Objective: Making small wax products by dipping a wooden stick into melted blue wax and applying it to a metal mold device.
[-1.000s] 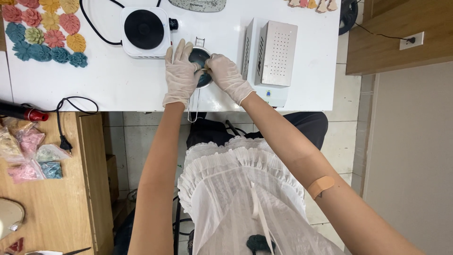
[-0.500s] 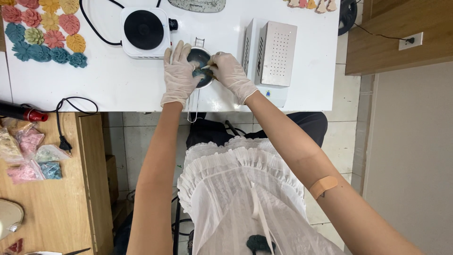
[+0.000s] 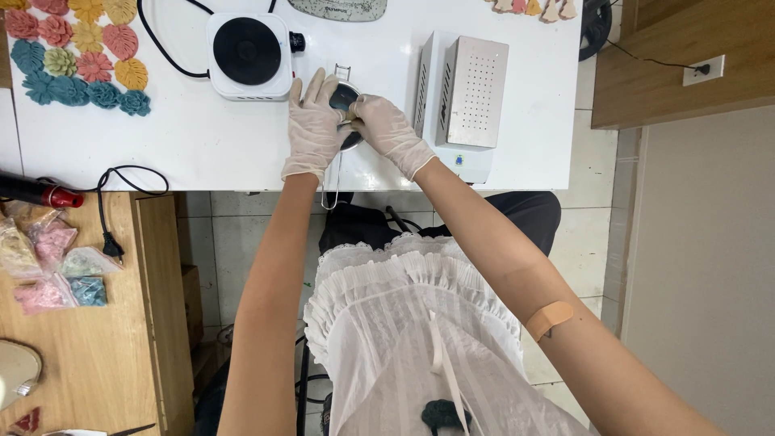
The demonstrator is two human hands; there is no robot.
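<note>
Two gloved hands are meeting over a small dark cup (image 3: 345, 97) on the white table (image 3: 202, 145), just in front of the hotplate (image 3: 249, 53). The left hand (image 3: 313, 125) is lying along the cup's left side with its fingers spread and nearly straight, pressing against the cup rather than curling round it. The right hand (image 3: 386, 129) is coming in from the right with its fingers bent and pinched together at the cup's rim; whether anything small is sitting between those fingertips cannot be told. A thin wire handle (image 3: 329, 182) is hanging from under the hands, past the table's near edge.

One hotplate is standing to the left of the cup, with one black knob and one black cord running off it. One perforated metal box (image 3: 467, 89) is sitting just to the right of the right hand. At the table's far left corner some eleven flower and leaf shapes (image 3: 73, 56) are lying in pink, orange, teal and green. A few small pale figures (image 3: 533, 6) are showing at the top edge, cut off, so their count is unclear.

On the wooden bench (image 3: 89, 347) to the left, about four clear bags (image 3: 48, 266) of coloured bits are lying together, beside one black plug (image 3: 111, 242). One plaster (image 3: 549, 317) is sticking to the right forearm.
</note>
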